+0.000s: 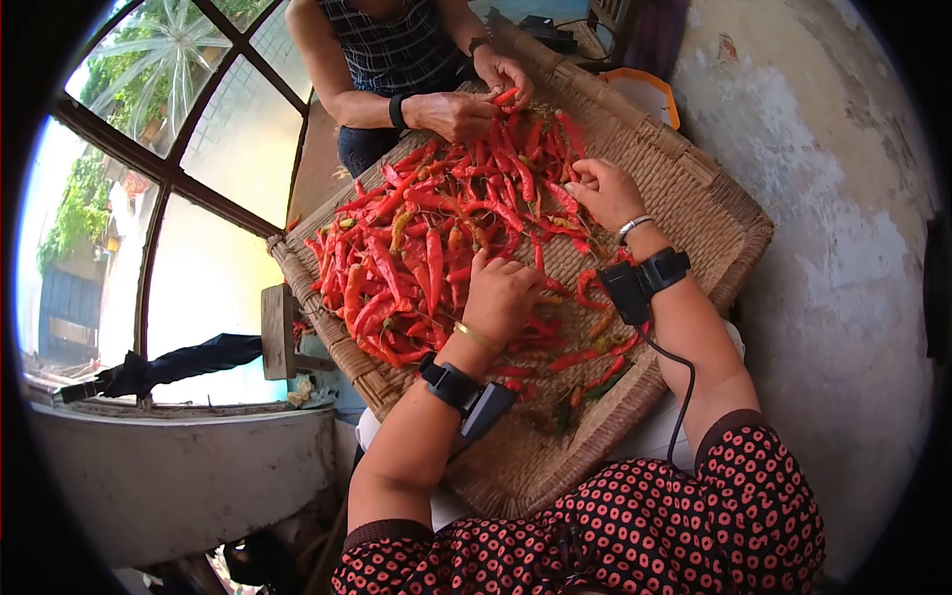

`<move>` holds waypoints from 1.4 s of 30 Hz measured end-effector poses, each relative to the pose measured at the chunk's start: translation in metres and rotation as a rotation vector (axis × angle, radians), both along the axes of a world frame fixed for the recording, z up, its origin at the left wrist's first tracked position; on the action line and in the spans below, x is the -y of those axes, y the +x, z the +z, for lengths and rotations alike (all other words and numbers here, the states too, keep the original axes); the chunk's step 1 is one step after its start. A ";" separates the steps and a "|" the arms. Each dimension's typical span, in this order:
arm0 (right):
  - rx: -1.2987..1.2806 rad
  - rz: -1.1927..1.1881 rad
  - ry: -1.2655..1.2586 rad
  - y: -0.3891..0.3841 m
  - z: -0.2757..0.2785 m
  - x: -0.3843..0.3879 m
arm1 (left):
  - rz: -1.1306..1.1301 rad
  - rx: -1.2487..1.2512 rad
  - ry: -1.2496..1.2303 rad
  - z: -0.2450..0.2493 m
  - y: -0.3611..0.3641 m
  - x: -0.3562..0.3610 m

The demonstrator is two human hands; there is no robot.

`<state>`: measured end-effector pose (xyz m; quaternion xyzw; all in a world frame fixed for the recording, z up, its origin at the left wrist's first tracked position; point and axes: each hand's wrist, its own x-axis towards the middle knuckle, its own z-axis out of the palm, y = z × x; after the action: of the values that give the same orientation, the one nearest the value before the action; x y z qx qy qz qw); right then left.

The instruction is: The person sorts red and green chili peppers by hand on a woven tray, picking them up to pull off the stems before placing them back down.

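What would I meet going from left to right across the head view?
Long black cloth bundle, upright brown wooden piece, the wearer's bare left hand, the wearer's bare right hand, mottled grey plastered wall.

Glossy peppers, rough tray

Peppers have a waxy shine, smooth on some, kinda wrinkly on others. The tray is woven straw-like stuff, matt and ridged all over. Wall on the right looks like old plaster, patchy and flaky, zero gloss. Low wall at left is matt too, but smoother. Umbrella over there is creased cloth, and the block is rough bare wood. Window panes are cloudy in places. Right bangle is shiny silvery metal, left bangle gold-toned metal. Near shirt is printed cloth; the wrist box at left looks like smooth plastic.
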<state>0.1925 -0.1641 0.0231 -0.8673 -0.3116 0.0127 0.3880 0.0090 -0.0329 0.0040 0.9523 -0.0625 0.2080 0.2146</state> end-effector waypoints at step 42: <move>-0.833 0.501 0.054 -0.032 0.016 -0.009 | 0.273 -0.148 -0.380 0.028 -0.015 -0.023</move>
<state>0.1606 -0.1552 0.0394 -0.6763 -0.3293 0.4437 0.4872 -0.0060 -0.0096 0.0322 0.9071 0.1230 0.1726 0.3636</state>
